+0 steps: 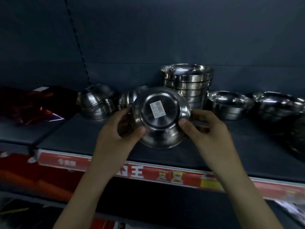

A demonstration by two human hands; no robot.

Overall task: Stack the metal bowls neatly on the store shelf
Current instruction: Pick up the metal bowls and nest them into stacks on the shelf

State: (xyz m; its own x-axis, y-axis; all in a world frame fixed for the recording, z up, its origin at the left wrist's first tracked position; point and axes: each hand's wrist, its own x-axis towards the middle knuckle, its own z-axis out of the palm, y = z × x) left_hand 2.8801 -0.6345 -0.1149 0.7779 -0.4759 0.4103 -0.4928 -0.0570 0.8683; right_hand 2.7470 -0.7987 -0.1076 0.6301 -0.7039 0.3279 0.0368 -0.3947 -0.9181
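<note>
- The round shiny steel bowl sits between your two hands, tipped so its flat base faces you; a white barcode sticker is stuck on that base.
- Your left hand grips the bowl's left rim, thumb curled onto the near side and fingers wrapped behind.
- Your right hand grips the right rim the same way, thumb pressed on the outer wall, fingers behind.
- You hold the bowl above the near middle of the dark shelf board, in front of the other bowls.
- Just behind it, slightly right, stands one tall stack of nested steel bowls, mouths up; the exact count of layers is hard to tell.
- To the left lie two clusters of steel bowls turned on their sides, the second one partly hidden behind your bowl.
- To the right sit two low piles, the nearer low pile and a farther-right low pile.
- A red price strip runs along the shelf's near edge.
- At far left a dark red glossy packet rests on the neighbouring shelf.
</note>
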